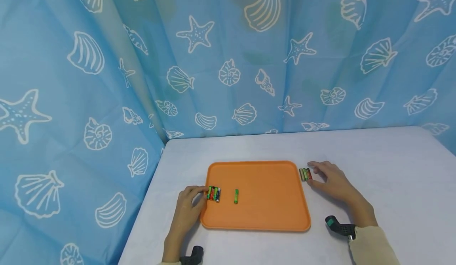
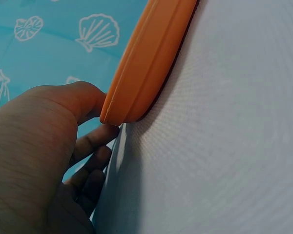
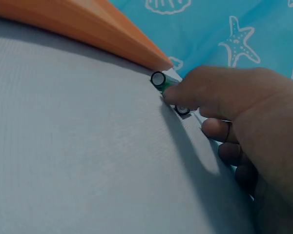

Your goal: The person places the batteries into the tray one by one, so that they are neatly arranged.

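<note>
Just right of the tray, a short row of batteries (image 1: pixel 305 174) lies side by side on the table, green ones on the left and a red one (image 1: pixel 309 173) at the right end. My right hand (image 1: pixel 331 180) curves around that end, its thumb and index finger apart near the two ends of the red battery. In the right wrist view, the thumb overlaps a green battery (image 3: pixel 158 79). My left hand (image 1: pixel 188 209) is at the tray's left edge, with its index fingertip right at a row of several batteries (image 1: pixel 214 193). A lone green battery (image 1: pixel 236 196) lies right of that row.
The orange tray (image 1: pixel 263 221) with a raised rim sits on the white-covered table (image 1: pixel 392 170). A blue curtain (image 1: pixel 228 59) with shell prints hangs behind the table and along its left side. Each wrist wears a black device, such as the right one (image 1: pixel 340 227).
</note>
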The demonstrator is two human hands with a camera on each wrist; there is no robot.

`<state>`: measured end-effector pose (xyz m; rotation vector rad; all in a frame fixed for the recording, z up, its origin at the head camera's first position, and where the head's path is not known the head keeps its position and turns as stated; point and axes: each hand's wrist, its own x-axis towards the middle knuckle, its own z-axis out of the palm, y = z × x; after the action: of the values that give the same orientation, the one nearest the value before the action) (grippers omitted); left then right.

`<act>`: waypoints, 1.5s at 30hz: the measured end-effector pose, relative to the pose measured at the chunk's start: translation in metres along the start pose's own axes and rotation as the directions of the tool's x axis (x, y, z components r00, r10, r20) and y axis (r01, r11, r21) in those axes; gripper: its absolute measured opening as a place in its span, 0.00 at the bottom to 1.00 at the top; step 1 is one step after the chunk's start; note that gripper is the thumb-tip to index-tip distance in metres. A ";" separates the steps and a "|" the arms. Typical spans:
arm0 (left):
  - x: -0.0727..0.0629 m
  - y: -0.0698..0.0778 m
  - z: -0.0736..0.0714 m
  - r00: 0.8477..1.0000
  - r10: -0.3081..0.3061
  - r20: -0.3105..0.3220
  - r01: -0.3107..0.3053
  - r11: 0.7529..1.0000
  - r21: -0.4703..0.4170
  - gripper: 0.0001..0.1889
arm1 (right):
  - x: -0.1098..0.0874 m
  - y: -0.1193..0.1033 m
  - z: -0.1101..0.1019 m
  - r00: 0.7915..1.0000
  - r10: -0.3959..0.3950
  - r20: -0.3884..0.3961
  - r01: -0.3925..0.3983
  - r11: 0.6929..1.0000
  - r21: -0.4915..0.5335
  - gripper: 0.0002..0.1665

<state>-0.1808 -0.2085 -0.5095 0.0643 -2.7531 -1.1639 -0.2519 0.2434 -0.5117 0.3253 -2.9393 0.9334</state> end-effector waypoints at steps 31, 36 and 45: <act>-0.001 -0.001 0.000 1.000 0.018 -0.005 -0.018 1.000 0.005 0.12 | -0.005 0.002 0.000 0.999 0.042 -0.026 -0.040 0.996 0.080 0.31; -0.002 -0.002 0.002 1.000 0.019 -0.010 -0.020 1.000 -0.014 0.11 | -0.005 0.001 0.000 0.997 0.071 -0.019 -0.069 0.994 0.081 0.31; -0.001 -0.002 0.002 1.000 0.012 -0.014 -0.012 1.000 -0.007 0.11 | -0.011 -0.006 -0.013 0.996 0.090 0.004 -0.090 0.993 0.073 0.30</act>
<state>-0.1798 -0.2083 -0.5125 0.0548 -2.7334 -1.1660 -0.2398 0.2480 -0.4993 0.1967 -2.9471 1.0542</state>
